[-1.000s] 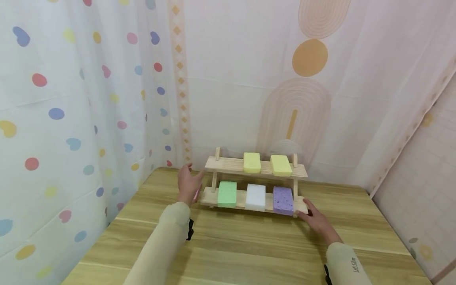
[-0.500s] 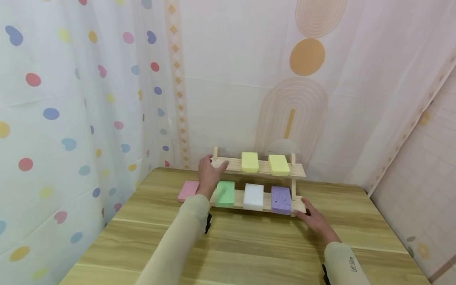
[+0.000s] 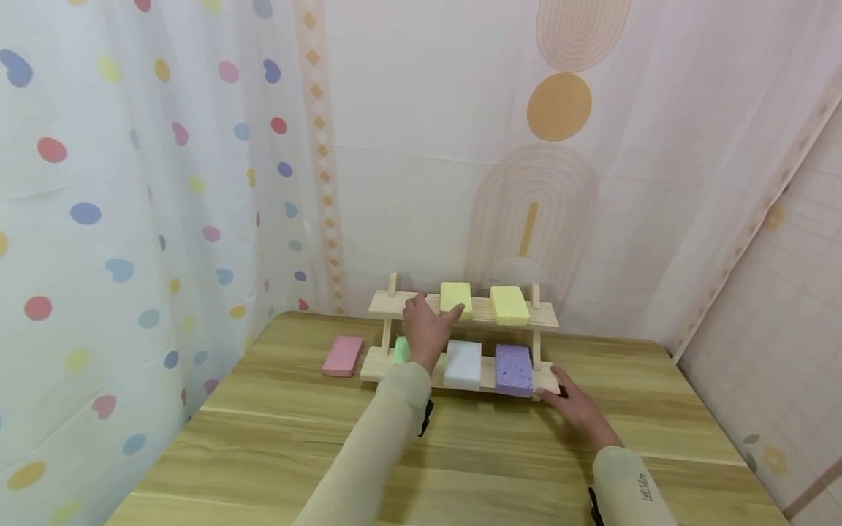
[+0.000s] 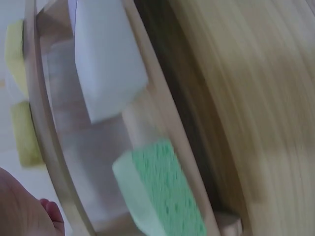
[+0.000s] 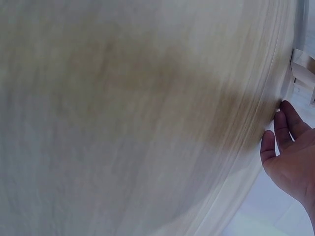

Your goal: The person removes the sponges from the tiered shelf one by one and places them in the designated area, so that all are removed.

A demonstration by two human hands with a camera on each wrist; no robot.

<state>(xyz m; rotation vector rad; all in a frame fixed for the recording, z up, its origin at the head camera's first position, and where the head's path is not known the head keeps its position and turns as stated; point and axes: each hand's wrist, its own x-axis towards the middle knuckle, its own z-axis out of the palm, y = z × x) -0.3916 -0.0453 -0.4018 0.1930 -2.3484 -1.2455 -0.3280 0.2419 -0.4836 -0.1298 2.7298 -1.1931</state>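
A two-tier wooden display rack [image 3: 378, 302] stands on the table. Its upper shelf bears a left yellow sponge [image 3: 456, 298] and a right yellow sponge [image 3: 509, 305]. On the lower shelf are a green sponge [image 4: 167, 191], a white sponge [image 3: 463, 364] and a purple sponge [image 3: 514, 370]. My left hand [image 3: 429, 330] reaches over the green sponge, partly hiding it, thumb and fingers spread near the left yellow sponge; the left wrist view shows a gap between them. With thumb in front and fingers behind, my right hand [image 3: 579, 410] holds the lower shelf's right end.
A pink sponge [image 3: 343, 356] lies on the wooden table [image 3: 500, 467], left of the rack. Patterned curtains [image 3: 408, 183] hang close behind the table and along both sides.
My left hand has moved right, from beside the rack past the upper shelf's left end to the left yellow sponge. The pink sponge has come into view. My right hand stays at the shelf's end.
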